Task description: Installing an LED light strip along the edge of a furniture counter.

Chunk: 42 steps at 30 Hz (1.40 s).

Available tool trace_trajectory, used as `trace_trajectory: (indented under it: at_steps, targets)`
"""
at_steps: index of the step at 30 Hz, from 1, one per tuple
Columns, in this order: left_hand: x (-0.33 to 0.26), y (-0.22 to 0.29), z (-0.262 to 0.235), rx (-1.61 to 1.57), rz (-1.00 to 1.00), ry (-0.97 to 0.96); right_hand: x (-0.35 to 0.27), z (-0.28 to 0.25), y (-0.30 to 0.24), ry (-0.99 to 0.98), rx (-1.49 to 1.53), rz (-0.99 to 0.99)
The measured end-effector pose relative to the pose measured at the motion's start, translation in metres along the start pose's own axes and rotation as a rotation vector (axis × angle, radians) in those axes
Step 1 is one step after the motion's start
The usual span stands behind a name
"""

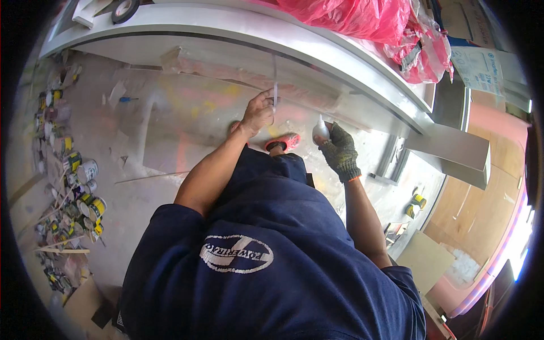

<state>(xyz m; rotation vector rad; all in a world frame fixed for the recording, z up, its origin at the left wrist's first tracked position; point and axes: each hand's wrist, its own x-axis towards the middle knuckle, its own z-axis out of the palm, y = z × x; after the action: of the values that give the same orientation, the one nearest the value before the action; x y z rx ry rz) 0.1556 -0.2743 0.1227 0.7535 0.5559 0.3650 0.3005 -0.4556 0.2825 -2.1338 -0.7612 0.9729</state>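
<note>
My left hand [259, 114] is bare, its fingers closed on a thin white strip [275, 96]. The strip runs up to the near edge of a long white panel [209, 18] and hangs below the fingers a little. On my right hand [340, 152] is a dark knitted work glove with an orange cuff. It grips a small white squeeze bottle [319, 131], whose pointed nozzle is turned upward, away from me. The bottle is held below the panel's edge and apart from the strip.
Pink plastic bags [362, 20] and a black tape roll [124, 10] lie on the panel. Used paint cans [88, 170] and scraps crowd the floor at left. A white box-shaped piece [450, 150] juts out at right. A blue-handled tool [127, 100] lies on the floor.
</note>
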Motion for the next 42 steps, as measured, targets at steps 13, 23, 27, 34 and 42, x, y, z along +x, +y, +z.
trace_trajectory:
  at_steps: [13,23,27,34,42]
  targets:
    - [-0.019,-0.063,-0.026,0.206,0.097,0.083,0.041,0.030,0.012,-0.100,-0.207,-0.219]
    - [-0.021,-0.105,-0.039,0.336,0.328,0.304,0.082,0.051,0.004,-0.169,-0.231,-0.217]
    - [-0.021,-0.097,-0.025,0.340,0.350,0.406,0.083,0.045,-0.012,-0.174,-0.343,-0.301]
    - [-0.042,-0.091,-0.009,0.607,0.371,0.618,0.085,0.052,-0.005,-0.100,-0.312,-0.296]
    - [-0.046,-0.086,-0.016,0.727,0.524,0.666,0.079,0.059,-0.028,0.016,-0.581,-0.556]
